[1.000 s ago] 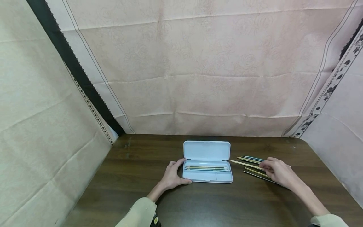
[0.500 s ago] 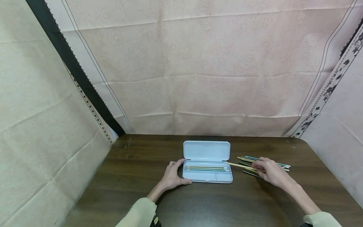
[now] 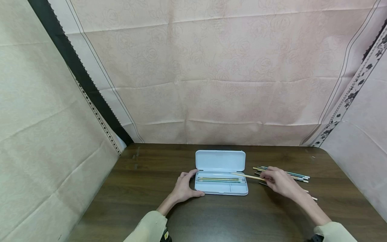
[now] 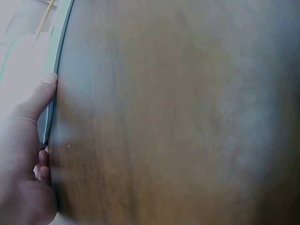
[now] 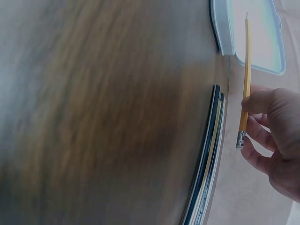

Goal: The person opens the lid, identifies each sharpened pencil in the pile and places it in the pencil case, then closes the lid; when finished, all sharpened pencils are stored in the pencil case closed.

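A light blue pencil case [image 3: 213, 189] lies on the table with its lid [image 3: 220, 160] raised. Several pencils [image 3: 217, 179] lie lengthwise inside it. My left hand [image 3: 185, 186] grips the case's left end, thumb at the front corner and fingers at the back; in the left wrist view the thumb [image 4: 44, 91] presses its edge. To the right of the case, my right hand [image 3: 279, 181] pinches a yellow pencil [image 5: 247, 65] near its end with the metal band. Its sharpened tip points left and overlaps the case's right part in the head view.
Several more pencils [image 3: 297, 175] lie in a loose bunch on the table under and beyond the right hand, partly hidden by it. The brown wooden table [image 3: 127, 201] ends at a pale cloth [image 3: 242, 101] behind, with cloth on both sides.
My right hand has moved left with the yellow pencil, bringing its tip from beside the case to over it. More of the loose pencils now show behind the hand. The left hand stays put.
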The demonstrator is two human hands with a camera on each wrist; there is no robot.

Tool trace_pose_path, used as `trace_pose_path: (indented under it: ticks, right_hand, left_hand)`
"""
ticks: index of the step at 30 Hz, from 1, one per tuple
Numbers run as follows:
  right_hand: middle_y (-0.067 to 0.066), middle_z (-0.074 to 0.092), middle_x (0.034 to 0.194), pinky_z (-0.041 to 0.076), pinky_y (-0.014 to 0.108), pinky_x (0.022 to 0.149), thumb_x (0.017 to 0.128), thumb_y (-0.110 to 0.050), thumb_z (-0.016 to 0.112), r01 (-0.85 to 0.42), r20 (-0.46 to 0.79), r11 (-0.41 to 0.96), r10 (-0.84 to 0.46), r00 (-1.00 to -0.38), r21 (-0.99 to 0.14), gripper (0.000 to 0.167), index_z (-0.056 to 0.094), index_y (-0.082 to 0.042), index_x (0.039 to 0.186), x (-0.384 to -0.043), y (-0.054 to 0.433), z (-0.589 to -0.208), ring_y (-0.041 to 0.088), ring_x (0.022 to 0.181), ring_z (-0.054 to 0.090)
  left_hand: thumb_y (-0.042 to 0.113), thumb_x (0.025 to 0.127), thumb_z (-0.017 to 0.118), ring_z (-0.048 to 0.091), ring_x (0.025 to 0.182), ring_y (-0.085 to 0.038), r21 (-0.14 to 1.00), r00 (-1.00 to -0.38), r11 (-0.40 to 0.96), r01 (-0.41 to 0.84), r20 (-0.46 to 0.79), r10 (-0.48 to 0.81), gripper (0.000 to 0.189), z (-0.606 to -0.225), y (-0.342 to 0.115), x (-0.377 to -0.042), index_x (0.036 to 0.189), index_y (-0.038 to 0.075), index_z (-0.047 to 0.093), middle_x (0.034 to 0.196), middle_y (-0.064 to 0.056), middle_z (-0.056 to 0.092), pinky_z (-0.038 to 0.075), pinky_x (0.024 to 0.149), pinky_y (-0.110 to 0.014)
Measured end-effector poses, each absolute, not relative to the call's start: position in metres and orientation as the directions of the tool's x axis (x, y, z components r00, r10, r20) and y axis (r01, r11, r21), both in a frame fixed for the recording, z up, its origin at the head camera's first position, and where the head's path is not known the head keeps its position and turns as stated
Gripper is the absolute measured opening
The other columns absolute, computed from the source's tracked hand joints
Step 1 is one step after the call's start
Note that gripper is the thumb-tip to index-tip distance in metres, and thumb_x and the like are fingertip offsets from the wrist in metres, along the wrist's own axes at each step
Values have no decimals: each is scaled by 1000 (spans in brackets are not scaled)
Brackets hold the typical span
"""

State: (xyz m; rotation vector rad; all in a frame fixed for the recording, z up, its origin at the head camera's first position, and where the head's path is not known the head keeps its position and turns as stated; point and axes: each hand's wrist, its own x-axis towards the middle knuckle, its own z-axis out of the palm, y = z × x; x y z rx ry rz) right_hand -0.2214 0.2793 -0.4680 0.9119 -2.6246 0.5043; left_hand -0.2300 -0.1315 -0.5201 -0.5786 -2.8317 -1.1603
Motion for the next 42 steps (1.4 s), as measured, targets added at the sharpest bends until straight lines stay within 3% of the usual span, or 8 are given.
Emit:
trace_pose_path:
  ticks: [42]
  right_hand:
    - [-3, 61, 88, 48, 25, 62, 82, 3, 79, -690, 335, 658, -605, -722, -301, 20, 76, -12, 95, -239, 203, -474, 9, 70, 51]
  left_hand:
    - [47, 70, 90, 43, 119, -33, 682, -938, 657, 323, 137, 319, 93, -520, -131, -231, 147, 18, 47, 130, -14, 49, 41, 91, -53]
